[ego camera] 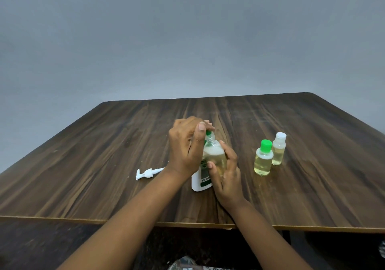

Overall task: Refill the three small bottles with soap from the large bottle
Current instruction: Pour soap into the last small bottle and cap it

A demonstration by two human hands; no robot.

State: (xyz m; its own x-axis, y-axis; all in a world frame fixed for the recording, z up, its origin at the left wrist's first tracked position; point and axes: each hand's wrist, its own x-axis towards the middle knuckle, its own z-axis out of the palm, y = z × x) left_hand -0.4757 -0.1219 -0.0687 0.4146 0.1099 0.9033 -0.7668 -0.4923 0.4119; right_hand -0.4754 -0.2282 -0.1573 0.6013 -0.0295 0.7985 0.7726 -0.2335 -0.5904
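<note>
My right hand (pixel 226 178) grips a small clear bottle (pixel 214 155) of yellowish soap, held above the table's middle. My left hand (pixel 185 144) pinches its green cap (pixel 208 132) at the bottle's threaded neck. Behind the held bottle stands the large white bottle (pixel 200 181) with a green label, mostly hidden by my hands. To the right stand two more small bottles of yellowish soap, one with a green cap (pixel 263 158) and one with a white cap (pixel 278 148), both closed.
The large bottle's white pump head (pixel 148 173) lies on its side on the dark wooden table (pixel 104 155), left of my left wrist. The table's front edge runs just below my forearms.
</note>
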